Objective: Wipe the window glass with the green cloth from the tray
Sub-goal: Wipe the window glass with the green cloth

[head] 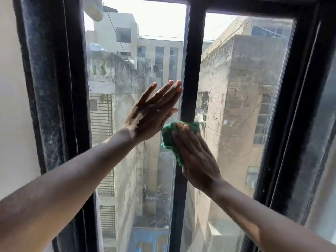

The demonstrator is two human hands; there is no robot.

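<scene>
The green cloth point(171, 137) is bunched under my right hand point(195, 155), which presses it flat against the window near the black middle bar point(189, 70). Part of the cloth pokes out above and left of the fingers. My left hand point(154, 113) lies flat on the left glass pane point(127, 70) just above and left of the cloth, fingers straight and together, holding nothing. The right glass pane point(245, 88) looks dusty and streaked. No tray is in view.
A wide black window frame point(54, 88) runs down the left side and another black frame post point(294, 106) down the right. A pale wall point(12, 106) lies at the far left. Buildings and a deep alley show through the glass.
</scene>
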